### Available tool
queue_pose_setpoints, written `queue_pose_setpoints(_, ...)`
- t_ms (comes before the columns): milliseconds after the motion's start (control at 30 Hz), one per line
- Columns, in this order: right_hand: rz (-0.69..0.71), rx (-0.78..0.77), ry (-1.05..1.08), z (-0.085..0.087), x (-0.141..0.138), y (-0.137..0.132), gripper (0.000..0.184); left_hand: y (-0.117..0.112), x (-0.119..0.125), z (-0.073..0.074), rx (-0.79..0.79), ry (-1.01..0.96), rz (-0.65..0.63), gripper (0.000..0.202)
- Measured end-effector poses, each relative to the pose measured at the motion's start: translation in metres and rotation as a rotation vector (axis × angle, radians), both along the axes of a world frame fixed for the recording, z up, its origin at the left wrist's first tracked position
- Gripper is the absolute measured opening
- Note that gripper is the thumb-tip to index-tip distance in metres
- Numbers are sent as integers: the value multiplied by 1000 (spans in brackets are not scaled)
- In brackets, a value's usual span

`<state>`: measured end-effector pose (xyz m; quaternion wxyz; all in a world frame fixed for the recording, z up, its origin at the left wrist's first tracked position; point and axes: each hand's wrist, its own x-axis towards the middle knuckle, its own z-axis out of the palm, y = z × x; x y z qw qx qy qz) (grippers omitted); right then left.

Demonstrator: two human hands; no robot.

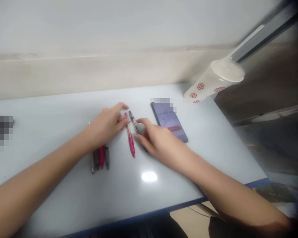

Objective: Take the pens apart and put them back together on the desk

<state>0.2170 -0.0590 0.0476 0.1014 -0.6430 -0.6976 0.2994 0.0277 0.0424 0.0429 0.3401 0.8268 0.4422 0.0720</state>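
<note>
A pink pen (129,137) with a clear barrel lies on the white table. My left hand (110,122) is over its upper end, with the thumb tip at the barrel and the index finger stretched beyond the top, apart from the thumb. Just right of it is a black pen (133,119) with a clear barrel. My right hand (155,137) is at this pen: the thumb tip lies across it, the index finger is spread away, and its lower part is hidden. Below my left wrist lie several pens side by side, among them a red pen (101,158), their upper parts covered.
A dark phone (170,120) with a lit screen lies right of the pens. A white cup (213,81) with red patterns stands at the back right corner. The wall (89,72) borders the table's far side; a blue edge (149,216) runs along the front.
</note>
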Motion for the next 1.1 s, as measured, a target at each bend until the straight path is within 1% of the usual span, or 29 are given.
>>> queue_pose_setpoints(67, -3, 13, -12, 1, 0, 0, 30, 3, -2, 5, 45, 6, 15, 39)
queue_pose_setpoints(100, -4, 19, -23, 1, 0, -1, 32, 5, -3, 9, 81, 39, 29, 36)
queue_pose_setpoints(133, -3, 25, -36, 2, 0, -1, 34, 7, -5, 14, 123, 95, 45, 34)
queue_pose_setpoints(200, 9, 38, -63, 3, -1, -1, 36, 10, -9, 24, 204, 249, 75, 39)
queue_pose_setpoints(300, 31, 52, -105, 6, -2, -2, 34, 14, -16, 37, 236, 465, 52, 47)
queue_pose_setpoints(367, 37, 51, -129, 8, -3, -1, 32, 16, -18, 39, 213, 570, 13, 52)
queue_pose_setpoints(467, 47, 41, -146, 9, -4, -1, 30, 20, -20, 37, 219, 641, -9, 62)
queue_pose_setpoints(533, 54, 53, -151, 10, -4, -1, 28, 23, -22, 35, 220, 630, -21, 64)
queue_pose_setpoints(667, 56, 126, -149, 8, -4, -2, 26, 28, -30, 35, 138, 549, -47, 57)
queue_pose_setpoints(800, 59, 180, -139, 7, -4, -3, 24, 33, -37, 33, 71, 538, -81, 60)
queue_pose_setpoints(900, 64, 194, -141, 6, -4, -3, 24, 35, -37, 28, -1, 488, -95, 59)
queue_pose_setpoints(967, 67, 211, -128, 4, -4, -4, 23, 36, -35, 27, -19, 441, -98, 56)
queue_pose_setpoints(1033, 66, 234, -90, 2, -4, -4, 22, 36, -34, 30, -30, 364, -90, 51)
queue_pose_setpoints(1100, 65, 260, -20, 1, -4, -5, 23, 36, -34, 37, -65, 235, -85, 45)
